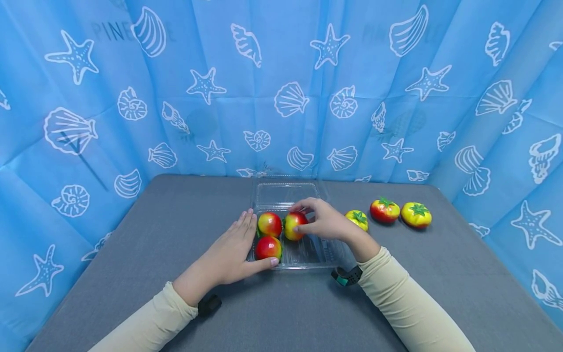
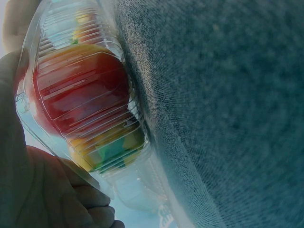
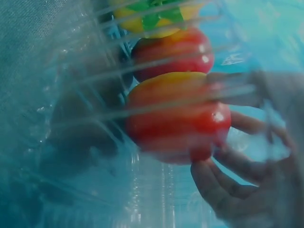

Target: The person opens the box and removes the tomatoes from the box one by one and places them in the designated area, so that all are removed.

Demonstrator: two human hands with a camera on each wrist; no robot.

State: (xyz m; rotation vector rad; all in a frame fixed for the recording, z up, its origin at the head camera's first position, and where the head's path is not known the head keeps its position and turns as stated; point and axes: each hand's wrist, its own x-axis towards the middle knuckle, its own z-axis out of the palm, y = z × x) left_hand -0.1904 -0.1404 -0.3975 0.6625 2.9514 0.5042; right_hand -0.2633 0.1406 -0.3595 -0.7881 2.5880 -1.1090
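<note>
A clear plastic clamshell box lies open on the table, its lid folded back. Inside its left part sit two red-and-yellow toy tomatoes, a rear one and a front one. With thumb and fingers my right hand holds a third toy tomato inside the box, just right of the rear one. My left hand rests along the box's left side, fingers straight, thumb across the front edge. Through the box wall, the left wrist view shows a tomato close by.
To the right of the box are three more toy tomatoes: a yellow one partly behind my right forearm, a red-and-yellow one and a mostly yellow one. A grey cloth covers the table. Behind it hangs a blue curtain.
</note>
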